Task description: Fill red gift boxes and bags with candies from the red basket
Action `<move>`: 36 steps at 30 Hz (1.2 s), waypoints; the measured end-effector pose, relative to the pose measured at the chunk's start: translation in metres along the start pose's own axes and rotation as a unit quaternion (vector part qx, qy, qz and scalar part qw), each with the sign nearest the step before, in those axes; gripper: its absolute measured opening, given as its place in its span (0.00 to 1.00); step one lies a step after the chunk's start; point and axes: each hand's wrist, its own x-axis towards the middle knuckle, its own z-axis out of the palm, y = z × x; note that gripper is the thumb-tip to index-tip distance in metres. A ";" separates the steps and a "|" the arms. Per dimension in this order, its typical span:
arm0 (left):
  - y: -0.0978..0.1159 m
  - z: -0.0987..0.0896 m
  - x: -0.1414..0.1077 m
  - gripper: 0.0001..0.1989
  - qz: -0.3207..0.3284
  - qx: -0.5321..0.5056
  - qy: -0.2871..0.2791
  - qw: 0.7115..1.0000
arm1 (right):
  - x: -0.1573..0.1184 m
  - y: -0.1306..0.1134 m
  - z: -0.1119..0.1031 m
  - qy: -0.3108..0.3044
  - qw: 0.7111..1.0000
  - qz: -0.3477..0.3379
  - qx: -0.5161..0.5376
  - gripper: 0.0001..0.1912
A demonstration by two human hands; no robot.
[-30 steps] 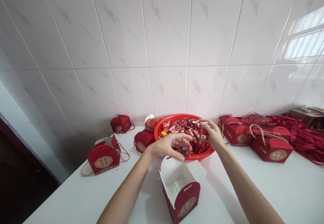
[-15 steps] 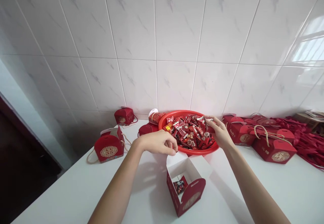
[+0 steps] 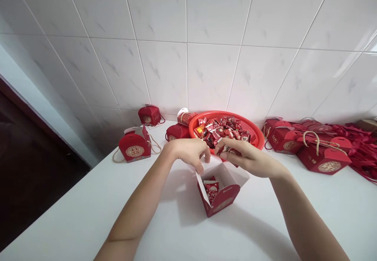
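Note:
An opened red gift box (image 3: 224,204) with a white inside stands on the white table, its flaps spread. Wrapped red candies (image 3: 212,190) lie in it. Above the box's back left edge is my left hand (image 3: 190,154), thumb and fingers apart with nothing visible between them. My right hand (image 3: 250,157) hovers over the back of the box, fingers closed on a red wrapped candy (image 3: 228,149), which they partly cover. Right behind both hands sits a red plastic basket (image 3: 256,129) heaped with similar candies (image 3: 219,131).
Closed red boxes with rope handles stand at left (image 3: 134,147) and right (image 3: 324,157). Smaller red boxes (image 3: 149,115) are by the tiled wall (image 3: 212,76). Red ribbons (image 3: 359,147) pile up at far right. The table edge (image 3: 59,204) runs along the left.
My right hand has drawn back from the basket to above the box, carrying candy. My left hand's fingers have parted, and another red candy shows in the box. The view has tilted down.

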 end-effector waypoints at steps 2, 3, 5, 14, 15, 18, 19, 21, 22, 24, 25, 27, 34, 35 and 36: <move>0.002 0.001 -0.002 0.21 0.008 0.002 -0.004 1.000 | 0.003 0.001 0.006 -0.036 0.999 -0.013 0.008 0.11; 0.003 0.001 -0.003 0.19 0.017 0.005 -0.005 1.000 | 0.004 0.001 0.008 -0.056 0.998 -0.023 0.010 0.11; 0.005 0.001 -0.005 0.18 0.029 0.008 -0.003 1.000 | 0.005 0.001 0.011 -0.071 0.997 -0.039 -0.001 0.11; 0.017 0.005 -0.020 0.19 0.049 0.027 0.022 0.998 | -0.026 0.000 -0.004 0.037 0.967 0.093 -0.234 0.19; 0.019 0.006 -0.022 0.17 0.059 0.033 0.032 0.997 | -0.031 0.001 -0.004 0.040 0.958 0.118 -0.258 0.21; 0.026 0.008 -0.028 0.12 0.105 0.058 0.060 0.991 | -0.041 0.001 -0.005 0.028 0.937 0.179 -0.297 0.21; 0.028 0.008 -0.029 0.11 0.124 0.061 0.068 0.988 | -0.043 0.000 -0.004 0.025 0.933 0.192 -0.302 0.18; 0.029 0.008 -0.030 0.10 0.155 0.054 0.084 0.983 | -0.045 -0.001 -0.004 0.025 0.932 0.201 -0.302 0.15; 0.029 0.007 -0.030 0.09 0.164 0.046 0.091 0.981 | -0.044 -0.001 -0.003 0.028 0.932 0.202 -0.299 0.14; 0.027 0.007 -0.029 0.09 0.172 0.031 0.103 0.979 | -0.043 0.000 -0.002 0.037 0.934 0.201 -0.294 0.14; 0.026 0.007 -0.027 0.09 0.172 0.027 0.106 0.979 | -0.041 0.000 -0.002 0.042 0.934 0.203 -0.293 0.14; 0.023 0.006 -0.024 0.10 0.165 0.024 0.107 0.980 | -0.038 0.002 0.000 0.040 0.931 0.216 -0.292 0.18; 0.013 0.003 -0.023 0.14 0.097 -0.002 0.063 0.993 | -0.033 -0.003 0.005 -0.013 0.945 0.197 -0.262 0.22; 0.011 0.002 -0.024 0.16 0.095 -0.007 0.054 0.994 | -0.033 -0.006 0.006 -0.009 0.946 0.188 -0.265 0.19; 0.009 0.001 -0.026 0.19 0.091 -0.012 0.046 0.995 | -0.034 -0.009 0.007 -0.006 0.947 0.178 -0.268 0.16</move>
